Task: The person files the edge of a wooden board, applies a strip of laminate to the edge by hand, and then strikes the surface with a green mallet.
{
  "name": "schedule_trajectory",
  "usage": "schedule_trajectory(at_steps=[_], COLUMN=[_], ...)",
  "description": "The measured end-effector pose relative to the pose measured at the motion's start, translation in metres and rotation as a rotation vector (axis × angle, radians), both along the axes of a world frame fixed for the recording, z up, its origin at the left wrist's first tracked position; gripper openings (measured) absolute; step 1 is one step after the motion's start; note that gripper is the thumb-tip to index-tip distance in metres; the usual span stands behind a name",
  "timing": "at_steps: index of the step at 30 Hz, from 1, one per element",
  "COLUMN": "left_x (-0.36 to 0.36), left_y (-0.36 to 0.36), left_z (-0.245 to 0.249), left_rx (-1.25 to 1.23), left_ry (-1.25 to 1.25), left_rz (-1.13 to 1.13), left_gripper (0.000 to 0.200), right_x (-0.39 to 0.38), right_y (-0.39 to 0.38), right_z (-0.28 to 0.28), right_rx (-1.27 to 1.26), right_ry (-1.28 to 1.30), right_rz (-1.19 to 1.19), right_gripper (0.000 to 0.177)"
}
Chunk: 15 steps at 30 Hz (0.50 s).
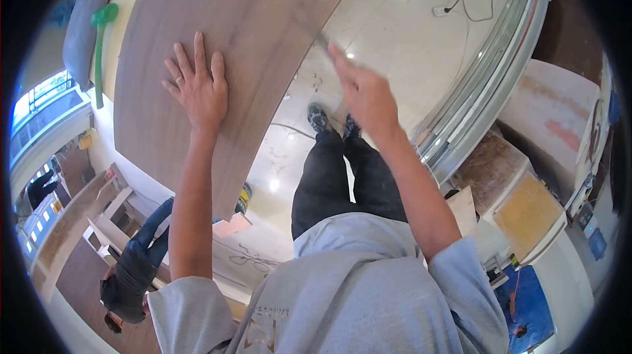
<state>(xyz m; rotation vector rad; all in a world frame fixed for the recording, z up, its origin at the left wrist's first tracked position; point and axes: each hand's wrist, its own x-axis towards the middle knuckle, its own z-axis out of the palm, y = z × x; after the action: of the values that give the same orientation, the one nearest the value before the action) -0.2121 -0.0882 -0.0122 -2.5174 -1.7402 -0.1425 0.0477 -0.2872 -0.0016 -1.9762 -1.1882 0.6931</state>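
My left hand (202, 87) lies flat with fingers spread on a large brown wood-grain panel (263, 5). A ring shows on one finger. My right hand (367, 94) is closed around a slim dark tool (318, 36), held just off the panel's right edge. The tool's far end reaches over the panel and is smeared by motion, so I cannot tell its exact kind. Beyond the panel's left side lies a green hammer-shaped tool (100, 57) with a long handle.
A white power socket with a cord (441, 11) lies on the glossy floor (388, 31). Long metal profiles (487, 84) run along the right, beside stacked boards (553, 107) and a yellowish block (528, 216). Another person (131, 275) is at the lower left near wooden frames.
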Motion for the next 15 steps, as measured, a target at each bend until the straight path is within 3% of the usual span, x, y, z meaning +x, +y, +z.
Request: schedule_trajectory(at_steps=[4, 7, 10, 15], left_x=[-0.001, 0.002, 0.002, 0.004], left_y=[0.0, 0.0, 0.0, 0.001], left_z=[0.0, 0.002, 0.003, 0.003], left_rx=[-0.002, 0.001, -0.004, -0.014], left_ry=[0.001, 0.006, 0.01, -0.001], left_rz=[-0.004, -0.004, -0.005, -0.012], left_gripper=[0.064, 0.065, 0.064, 0.063], right_x=[-0.001, 0.019, 0.005, -0.046], right_y=[-0.014, 0.034, 0.038, -0.07], right_z=[0.009, 0.002, -0.015, 0.01], right_rx=[-0.156, -0.024, 0.109, -0.044], right_ry=[-0.026, 0.052, -0.032, -0.021], right_rz=[0.142, -0.062, -0.106, 0.226], right_gripper=[0.052, 0.054, 0.057, 0.063])
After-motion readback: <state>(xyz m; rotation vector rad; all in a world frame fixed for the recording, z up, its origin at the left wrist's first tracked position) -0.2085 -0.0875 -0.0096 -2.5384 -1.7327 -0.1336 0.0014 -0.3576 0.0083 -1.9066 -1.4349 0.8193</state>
